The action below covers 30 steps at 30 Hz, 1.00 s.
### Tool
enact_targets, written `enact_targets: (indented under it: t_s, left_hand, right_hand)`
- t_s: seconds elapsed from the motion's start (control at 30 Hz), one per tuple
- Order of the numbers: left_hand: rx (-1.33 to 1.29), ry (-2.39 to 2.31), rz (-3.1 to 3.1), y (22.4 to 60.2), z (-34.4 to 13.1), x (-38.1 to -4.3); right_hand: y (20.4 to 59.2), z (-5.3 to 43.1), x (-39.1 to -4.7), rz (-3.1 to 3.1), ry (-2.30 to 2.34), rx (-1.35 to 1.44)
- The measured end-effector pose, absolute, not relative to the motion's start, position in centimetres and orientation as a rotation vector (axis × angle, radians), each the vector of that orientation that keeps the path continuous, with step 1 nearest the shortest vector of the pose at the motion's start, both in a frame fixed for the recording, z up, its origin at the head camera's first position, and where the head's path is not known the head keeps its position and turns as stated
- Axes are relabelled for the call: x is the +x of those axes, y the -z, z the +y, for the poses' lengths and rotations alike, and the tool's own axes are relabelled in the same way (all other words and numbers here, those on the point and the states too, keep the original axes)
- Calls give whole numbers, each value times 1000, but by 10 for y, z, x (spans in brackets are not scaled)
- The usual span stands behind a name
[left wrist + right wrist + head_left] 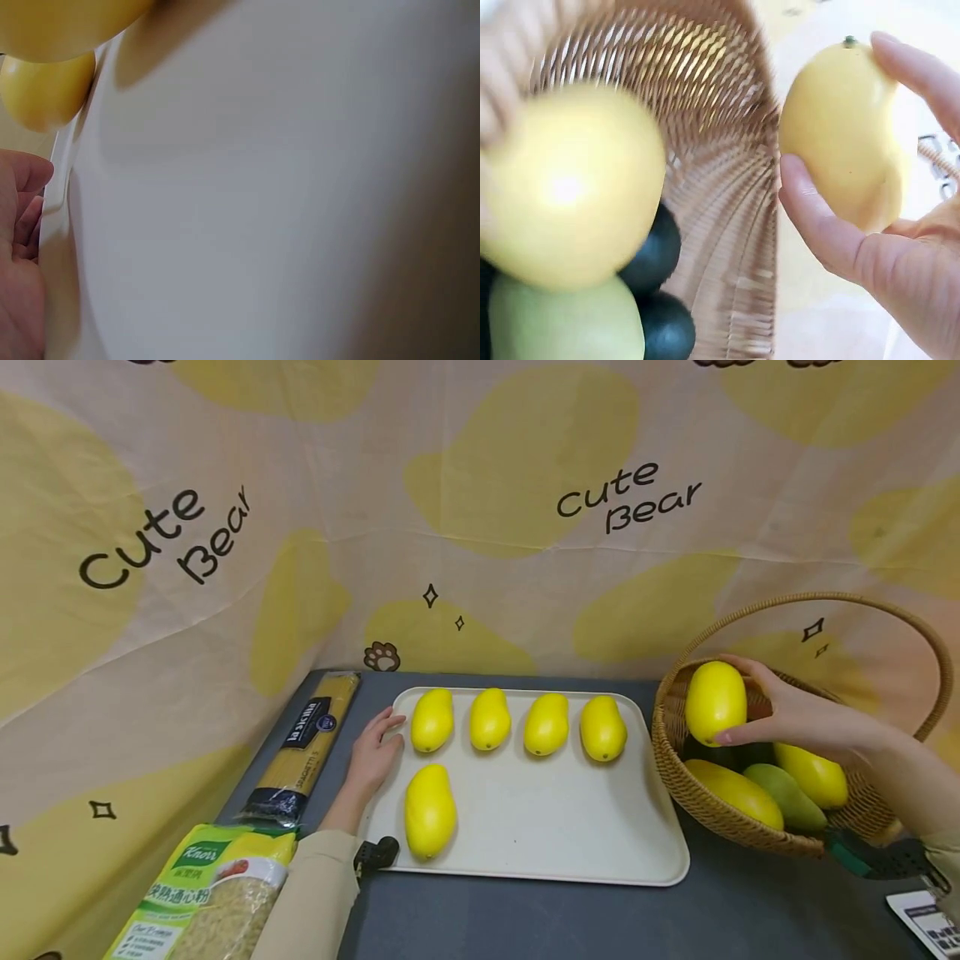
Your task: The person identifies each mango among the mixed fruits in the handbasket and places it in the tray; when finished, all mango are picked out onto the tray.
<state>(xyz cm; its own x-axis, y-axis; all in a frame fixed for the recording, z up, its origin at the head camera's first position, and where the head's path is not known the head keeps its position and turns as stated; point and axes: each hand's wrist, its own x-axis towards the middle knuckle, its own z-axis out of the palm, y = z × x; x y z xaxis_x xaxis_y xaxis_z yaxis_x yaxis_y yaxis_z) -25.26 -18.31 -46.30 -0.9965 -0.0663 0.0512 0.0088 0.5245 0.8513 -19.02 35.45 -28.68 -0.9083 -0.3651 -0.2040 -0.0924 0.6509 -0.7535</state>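
Observation:
My right hand (798, 706) grips a yellow mango (716, 703) between thumb and fingers, over the wicker basket (663, 743). In the right wrist view the same mango (844, 139) shows its green stem tip. Below it in the basket lie yellow mangoes, a green mango (783, 795) and dark green round fruit (656, 251). My left hand (372, 758) rests at the left rim of a white tray (555, 818), fingers loosely bent and holding no fruit. On the tray, several yellow mangoes form a back row, and one mango (430, 812) lies in front at the left.
Left of the tray lie a spaghetti pack (307, 743) and a yellow-green Knorr pasta bag (217, 893). A tall handle (825, 597) arches over the basket. A printed card (930, 922) lies at the front right. Patterned cloth (480, 527) hangs behind the grey table (525, 918).

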Motion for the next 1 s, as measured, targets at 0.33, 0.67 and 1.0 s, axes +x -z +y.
enact_targets:
  t_s: [0.33,0.67,1.0]
  left_hand:
    - [58,1512,-2670,460,-183,-251]
    - [40,1508,-2670,463,-185,-251]
    - [39,1515,-2669,462,-187,-251]
  right_hand:
    - [285,322,-151,2440,1436,-408]
    - [295,258,-130,2365,1497,-527]
    - [340,204,-127,2427,1477,-582]
